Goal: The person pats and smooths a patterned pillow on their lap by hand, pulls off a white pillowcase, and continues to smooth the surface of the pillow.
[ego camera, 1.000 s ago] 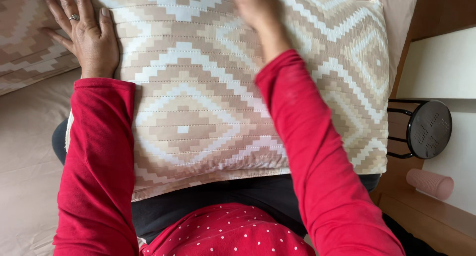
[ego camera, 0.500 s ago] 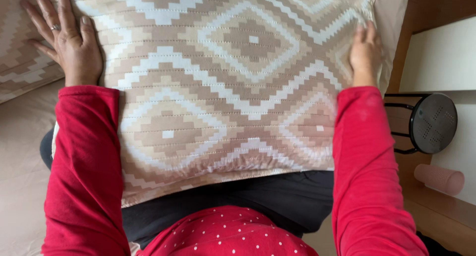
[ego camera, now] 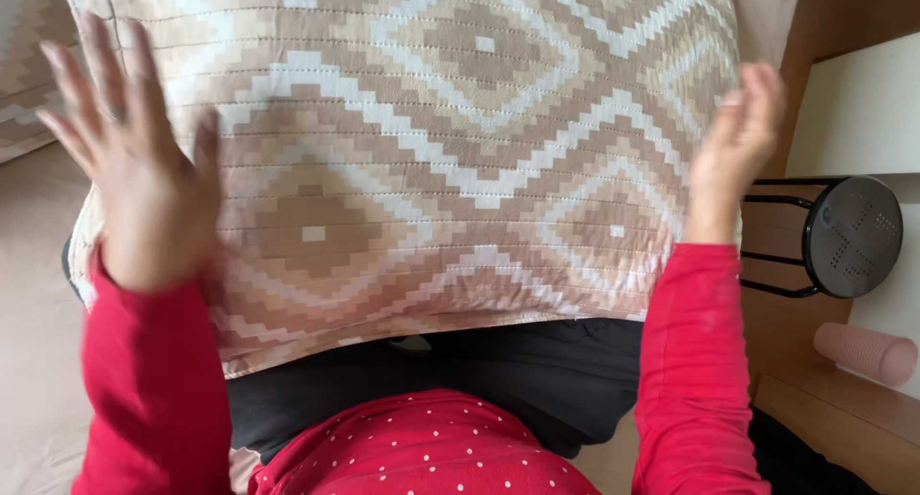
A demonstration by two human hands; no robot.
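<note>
Beige bedding (ego camera: 34, 361) fills the left of the view, with wooden furniture (ego camera: 834, 418) and a white wall on the right. A large quilted pillow (ego camera: 450, 160), patterned in tan, brown and white stepped diamonds, lies across the person's lap, its near edge resting on dark trousers (ego camera: 517, 380) and its long axis running from side to side. The left hand (ego camera: 144, 188) is lifted at the pillow's left end, fingers spread wide and blurred, the back of the hand towards the camera; it grips nothing, and whether it touches the cover cannot be told. The right hand (ego camera: 733, 150) stands at the pillow's right edge, open and flat with the palm turned inward towards the pillow, also holding nothing and seemingly just beside the fabric. The pillow therefore sits between the two hands, each about equally near its own end. Both arms wear red sleeves (ego camera: 700, 361), above a red top with white dots (ego camera: 431, 452). Farther right stand a round black stool (ego camera: 848, 236) and a pink cylinder (ego camera: 867, 351) on the wooden ledge.
</note>
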